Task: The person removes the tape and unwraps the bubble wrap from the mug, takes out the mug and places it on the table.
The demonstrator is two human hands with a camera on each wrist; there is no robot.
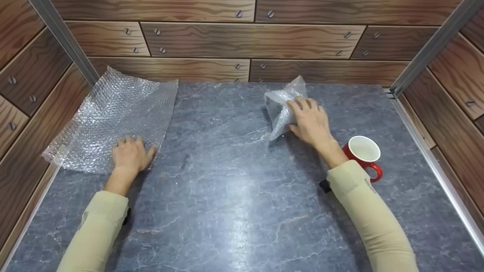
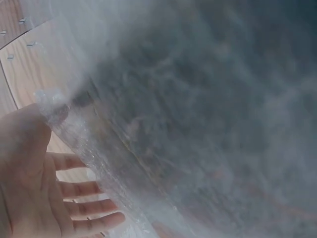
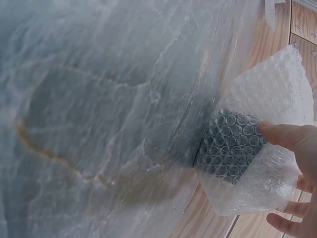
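Observation:
A clear sheet of bubble wrap (image 1: 128,102) lies at the far left of the table, its far corner raised against the wall. My left hand (image 1: 130,155) rests on its near right edge, fingers spread; in the left wrist view the straight fingers (image 2: 84,191) lie along the wrap's edge. Toward the back right, my right hand (image 1: 311,120) grips a smaller, folded bubble-wrap bundle (image 1: 283,100) with pointed corners sticking out. Its thumb presses the near side in the right wrist view, where something dark (image 3: 230,146) shows through the bubbles. The other fingers are partly hidden behind the wrap.
A red mug (image 1: 363,149) with a white inside stands upright beside the right wrist, handle toward the front right. The grey marbled table (image 1: 227,170) is enclosed by wood-patterned walls (image 1: 242,39) and metal frame posts (image 1: 427,45).

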